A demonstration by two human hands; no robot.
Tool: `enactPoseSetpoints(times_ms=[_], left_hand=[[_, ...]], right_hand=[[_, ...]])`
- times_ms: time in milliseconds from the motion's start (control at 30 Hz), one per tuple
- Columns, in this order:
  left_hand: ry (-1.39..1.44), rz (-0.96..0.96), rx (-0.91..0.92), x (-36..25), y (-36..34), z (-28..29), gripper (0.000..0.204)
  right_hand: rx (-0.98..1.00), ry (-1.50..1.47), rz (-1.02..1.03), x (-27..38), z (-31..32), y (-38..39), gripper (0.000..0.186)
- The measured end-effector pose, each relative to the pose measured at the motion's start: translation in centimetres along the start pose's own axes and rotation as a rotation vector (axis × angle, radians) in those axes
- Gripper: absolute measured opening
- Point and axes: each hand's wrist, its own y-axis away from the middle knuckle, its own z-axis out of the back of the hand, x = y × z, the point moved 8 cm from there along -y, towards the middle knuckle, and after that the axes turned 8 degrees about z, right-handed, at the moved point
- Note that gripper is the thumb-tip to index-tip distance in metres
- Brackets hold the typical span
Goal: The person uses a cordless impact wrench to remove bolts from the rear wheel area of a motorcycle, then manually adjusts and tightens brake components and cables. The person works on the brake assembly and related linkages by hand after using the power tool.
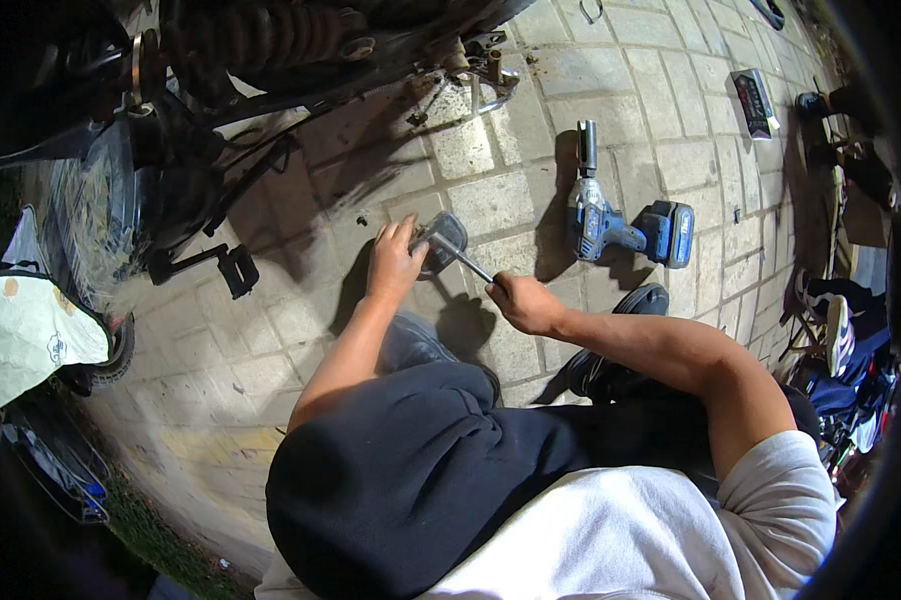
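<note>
My right hand (526, 304) is closed around the near end of a slim metal rod-like tool (470, 267), which slants up and left. The tool's far end meets a dark, rounded piece (448, 232) above the paving. My left hand (395, 265) grips the left side of this piece, fingers bent, with the thumb close to the tool's tip. What kind of piece it is, I cannot make out. A blue and grey cordless impact wrench (595, 222) with a long socket lies to the right of my hands, its battery pointing right.
A motorbike (270, 50) with its spring and wheel fills the upper left, and its black pedal (235, 270) juts out. A small dark box (753, 103) lies at the far right. My shoe (645, 300) rests below the wrench. A pale cover (35, 335) hangs at left.
</note>
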Motion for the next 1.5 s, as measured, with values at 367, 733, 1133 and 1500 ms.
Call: enactPoseSetpoints(times_ms=[367,733,1133,1500], left_hand=[[0.110,0.097,-0.121,1.5,1.0,0.6,0.016],[0.105,-0.204,-0.073,-11.3,-2.7,11.1,0.015],[0.014,-0.157,-0.237,-19.1,-10.7,14.0,0.018],[0.477,0.028,-0.215,-16.3,-10.6,12.7,0.033]], right_hand=[[-0.022,-0.061,0.014,-1.0,-2.2,-2.2,0.038],[-0.113,-0.739,-0.031,6.9,7.3,2.8,0.026],[-0.384,-0.915,0.096,11.9,15.1,0.5,0.026],[-0.247,-1.250,0.029,11.9,16.1,0.5,0.022]])
